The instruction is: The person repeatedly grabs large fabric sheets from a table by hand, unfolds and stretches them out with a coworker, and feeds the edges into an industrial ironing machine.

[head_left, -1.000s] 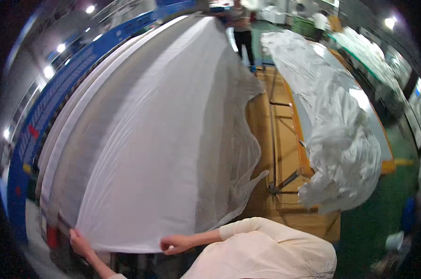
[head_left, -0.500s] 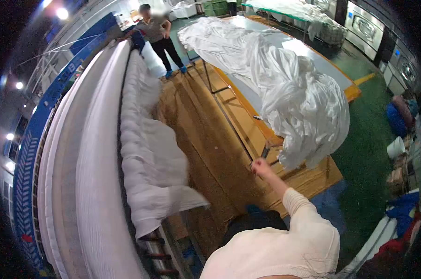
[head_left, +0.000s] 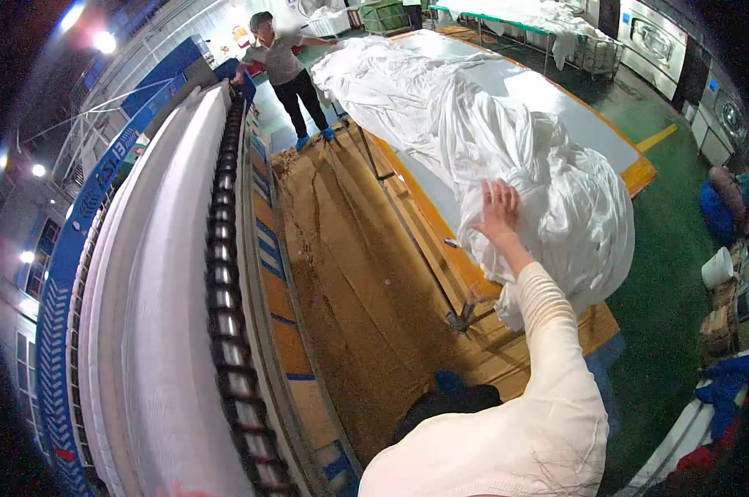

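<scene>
My right hand (head_left: 498, 212) reaches out over the near part of a big crumpled heap of white sheets (head_left: 440, 108). Its fingers are spread and appear to rest on the cloth, with no fold gripped. The heap lies along a long table (head_left: 570, 99) with an orange-brown edge and hangs over its near end. I do not see my left hand; a faint pinkish smear at the bottom left edge is too unclear to name. To my left, smooth white cloth (head_left: 171, 224) covers the long machine beside a row of dark and shiny rollers (head_left: 229, 331).
A blue machine frame (head_left: 55, 348) runs along the left. A co-worker (head_left: 285, 70) stands at the far end between machine and table, arms spread. Brown sheeting (head_left: 349, 290) covers the floor between. At right are a white bucket (head_left: 717, 267) and a washing machine (head_left: 652, 41).
The loose white sheet over the machine's front has gone from there, baring the rollers. My right hand has risen from below the table's corner onto the heap. The co-worker's arms have spread out.
</scene>
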The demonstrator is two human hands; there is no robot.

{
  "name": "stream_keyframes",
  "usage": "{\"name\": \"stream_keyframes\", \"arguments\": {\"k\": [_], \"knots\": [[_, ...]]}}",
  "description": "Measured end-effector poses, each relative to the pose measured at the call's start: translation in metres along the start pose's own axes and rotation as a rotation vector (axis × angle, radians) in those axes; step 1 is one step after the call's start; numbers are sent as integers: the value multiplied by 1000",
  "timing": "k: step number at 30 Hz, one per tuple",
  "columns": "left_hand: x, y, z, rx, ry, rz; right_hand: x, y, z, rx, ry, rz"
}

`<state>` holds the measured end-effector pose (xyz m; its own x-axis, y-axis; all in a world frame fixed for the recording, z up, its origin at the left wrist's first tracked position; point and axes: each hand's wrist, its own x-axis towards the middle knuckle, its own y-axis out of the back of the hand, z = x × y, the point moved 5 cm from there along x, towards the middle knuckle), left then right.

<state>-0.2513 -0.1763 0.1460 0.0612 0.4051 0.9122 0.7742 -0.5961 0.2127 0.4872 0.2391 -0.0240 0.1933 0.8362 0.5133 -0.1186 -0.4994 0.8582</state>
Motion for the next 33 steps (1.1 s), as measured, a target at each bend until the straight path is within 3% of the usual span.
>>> {"name": "stream_keyframes", "arguments": {"k": [3, 5, 8, 10, 12, 13, 15, 16, 17, 18, 20, 22, 23, 26, 27, 28, 30, 31, 33], "knots": [[-5, -2, 119, -290, -128, -202, 25, -8, 11, -155, 6, -399], [-10, 7, 189, -541, -71, -343, 40, -28, 15, -130, 69, -565], [-28, 16, 279, -895, 13, -524, 43, 10, 16, 627, -249, -404], [-46, 18, 343, -1154, 30, -644, 27, 20, 17, 1238, -292, -213], [-55, 25, 417, -1551, 112, -867, -18, 92, -22, 1605, -453, -455], [-68, 25, 459, -1706, 177, -970, -57, 78, -43, 1877, -200, -615], [-62, 52, 537, -2092, 376, -1320, -98, 127, -98, 2066, 526, -509], [-100, 48, 591, -2379, 938, -1936, -105, 159, -131, 2066, 674, -530], [-71, 80, 599, -2475, 905, -1884, -113, 190, -164, 2063, 822, -554], [-42, 116, 608, -2583, 864, -1824, -134, 188, -178, 2168, 633, -898], [-38, 157, 638, -3295, 654, -2373, -158, 206, -192, 2134, 747, -856], [-18, 202, 613, -2975, 574, -2659, -178, 220, -198, 2248, 812, -720], [-7, 222, 595, -2804, 545, -2782, -177, 237, -197, 2340, 790, -806], [36, 212, 566, -3032, 630, -2302, -194, 245, -203, 2481, 747, -1034], [39, 184, 559, -3204, 354, -2042, -184, 263, -201, 2500, 984, -908], [45, 160, 548, -3298, 233, -1804, -184, 272, -202, 2448, 1095, -742], [64, 124, 501, -3352, 182, -1371, -187, 285, -205, 2309, 1308, -420], [73, 111, 472, -3356, 171, -1156, -189, 283, -204, 2080, 1373, -376], [89, 95, 411, -3341, 143, -756, -169, 281, -185, 2039, 1251, -22]]}}
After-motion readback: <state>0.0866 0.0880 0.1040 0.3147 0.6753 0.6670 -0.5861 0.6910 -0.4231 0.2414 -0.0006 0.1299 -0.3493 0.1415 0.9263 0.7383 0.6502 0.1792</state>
